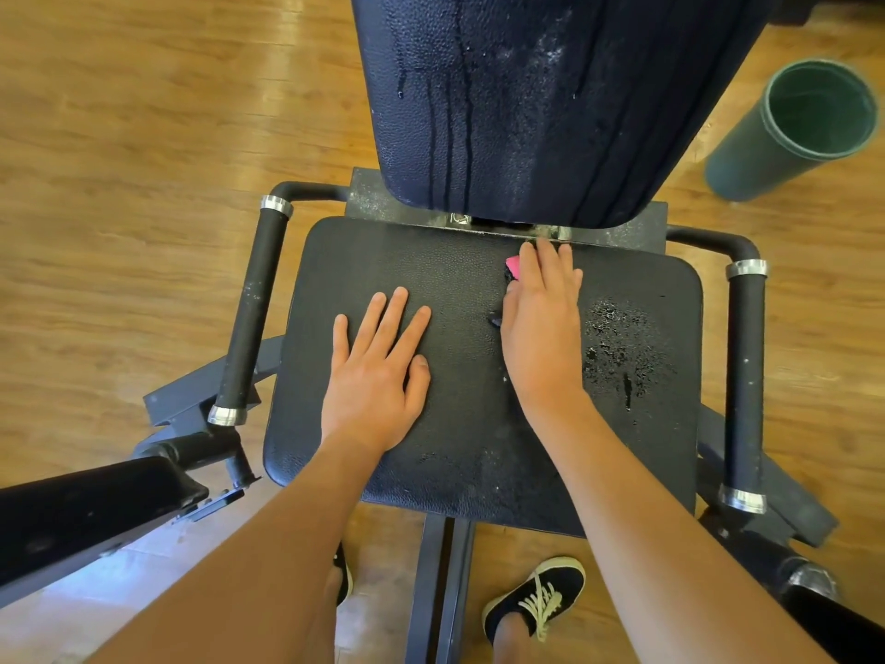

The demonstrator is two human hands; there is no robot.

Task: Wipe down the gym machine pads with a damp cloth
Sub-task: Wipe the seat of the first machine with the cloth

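Observation:
A black textured seat pad point(459, 424) fills the middle of the head view, with wet patches on its right side. Behind it rises the dark back pad point(527, 98), streaked with drips and droplets. My left hand point(378, 371) lies flat on the seat pad, fingers spread, holding nothing. My right hand point(543, 323) presses down near the seat's back edge on a pink and black cloth point(512, 268), of which only a small corner shows at the fingers.
Black foam-covered handles flank the seat at left point(251, 313) and right point(744, 381). A green cylindrical bin point(795, 131) stands on the wooden floor at the right. Another black pad point(81, 515) juts in at lower left. My shoes point(536, 601) are below the seat.

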